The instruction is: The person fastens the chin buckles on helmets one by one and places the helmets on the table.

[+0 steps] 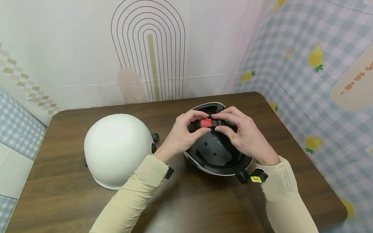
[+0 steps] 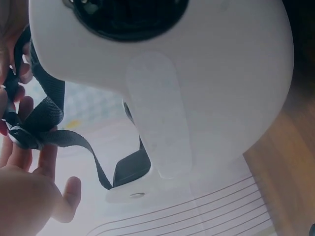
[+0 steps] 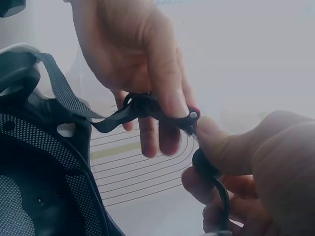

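In the head view, an upturned helmet [image 1: 212, 150] shows its black inner lining on the table. Above it, my left hand [image 1: 182, 132] pinches the red-and-black chin strap buckle [image 1: 206, 123] between thumb and fingers. From the other side, my right hand [image 1: 243, 136] pinches the black end of the same buckle. The right wrist view shows both thumbs meeting at the buckle, and a black strap [image 3: 64, 91] runs from it to the helmet. Whether the two buckle halves are fully joined, I cannot tell.
A second white helmet [image 1: 119, 149] sits dome up on the left of the brown wooden table [image 1: 192, 208]. Behind the table hangs a white cloth [image 1: 83, 48] with arch lines. Blue checked cloth [image 1: 300, 88] hangs along the right side.
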Demonstrator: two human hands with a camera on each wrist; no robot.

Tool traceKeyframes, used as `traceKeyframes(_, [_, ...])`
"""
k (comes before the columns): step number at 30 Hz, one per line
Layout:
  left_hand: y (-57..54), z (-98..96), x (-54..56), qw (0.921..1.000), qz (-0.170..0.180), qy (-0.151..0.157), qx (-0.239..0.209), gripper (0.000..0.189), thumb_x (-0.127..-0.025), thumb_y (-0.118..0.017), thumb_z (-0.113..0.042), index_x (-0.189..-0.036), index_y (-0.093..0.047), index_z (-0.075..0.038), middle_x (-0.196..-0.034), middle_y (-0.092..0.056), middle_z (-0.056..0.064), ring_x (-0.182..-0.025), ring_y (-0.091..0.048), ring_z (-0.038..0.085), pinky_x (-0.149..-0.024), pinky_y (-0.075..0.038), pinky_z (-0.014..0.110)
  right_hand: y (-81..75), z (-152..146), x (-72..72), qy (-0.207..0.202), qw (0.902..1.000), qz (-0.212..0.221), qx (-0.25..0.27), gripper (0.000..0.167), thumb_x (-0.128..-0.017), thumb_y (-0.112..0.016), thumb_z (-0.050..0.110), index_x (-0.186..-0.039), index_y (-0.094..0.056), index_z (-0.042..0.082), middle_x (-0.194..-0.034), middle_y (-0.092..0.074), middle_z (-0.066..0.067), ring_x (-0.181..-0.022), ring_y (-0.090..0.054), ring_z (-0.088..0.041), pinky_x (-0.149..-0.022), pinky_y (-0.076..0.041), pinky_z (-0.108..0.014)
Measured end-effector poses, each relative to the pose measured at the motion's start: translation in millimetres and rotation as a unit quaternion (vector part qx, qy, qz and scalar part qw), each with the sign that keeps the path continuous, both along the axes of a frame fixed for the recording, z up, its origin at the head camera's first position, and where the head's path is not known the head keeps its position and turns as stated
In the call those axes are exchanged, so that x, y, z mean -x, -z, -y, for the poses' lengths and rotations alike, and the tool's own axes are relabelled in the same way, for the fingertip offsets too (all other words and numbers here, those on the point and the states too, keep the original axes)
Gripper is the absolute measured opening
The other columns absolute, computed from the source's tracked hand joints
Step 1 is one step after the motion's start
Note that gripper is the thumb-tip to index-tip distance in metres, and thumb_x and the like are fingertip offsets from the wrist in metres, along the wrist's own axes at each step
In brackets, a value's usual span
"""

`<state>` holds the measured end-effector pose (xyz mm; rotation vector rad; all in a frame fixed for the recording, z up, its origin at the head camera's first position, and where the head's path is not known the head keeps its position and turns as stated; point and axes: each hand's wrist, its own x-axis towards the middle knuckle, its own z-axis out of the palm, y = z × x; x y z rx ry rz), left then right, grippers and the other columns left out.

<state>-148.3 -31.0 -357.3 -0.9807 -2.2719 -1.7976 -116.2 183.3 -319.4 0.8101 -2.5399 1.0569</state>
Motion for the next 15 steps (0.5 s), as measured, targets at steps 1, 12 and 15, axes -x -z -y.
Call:
traceKeyframes(1, [0.2, 0.4, -0.7, 0.9999, -0.001, -0.01, 0.012, 0.034, -0.086, -0.075, -0.016, -0.118, -0.064, -0.011, -0.115, -0.066, -0.003, -0.114, -0.048, 0.016, -0.097, -0.039, 0.038, 0.2, -0.1, -0.1, 0.001, 1.0, -0.001, 0.004, 0.036, -0.087, -0.072, 0.009, -0.123, -0.068, 0.013, -0.113, -0.06, 0.003, -0.101, -0.058, -0.014, -0.078, -0.048, -0.035])
traceKeyframes(12, [-0.2, -1.8, -4.7, 0.9967, -0.016, -0.043, 0.067, 0.032, -0.086, -0.076, -0.025, -0.116, -0.068, -0.016, -0.116, -0.063, -0.003, -0.123, -0.038, 0.024, -0.103, -0.029, 0.047, -1.4, -1.0, -3.1, 0.0, 0.9997, -0.007, 0.025, 0.031, -0.085, -0.075, 0.01, -0.116, -0.07, 0.012, -0.112, -0.063, 0.006, -0.102, -0.06, -0.011, -0.077, -0.049, -0.029])
traceKeyframes(15, [-2.0, -4.1, -4.3, 0.9959, -0.042, -0.045, 0.066, 0.03, -0.085, -0.077, -0.022, -0.114, -0.069, -0.013, -0.111, -0.066, -0.002, -0.12, -0.045, 0.024, -0.108, -0.025, 0.044, -2.4, -1.1, -3.4, 0.001, 0.9996, -0.014, 0.026, 0.032, -0.083, -0.077, 0.01, -0.115, -0.071, 0.013, -0.11, -0.064, 0.005, -0.101, -0.06, -0.011, -0.079, -0.049, -0.03])
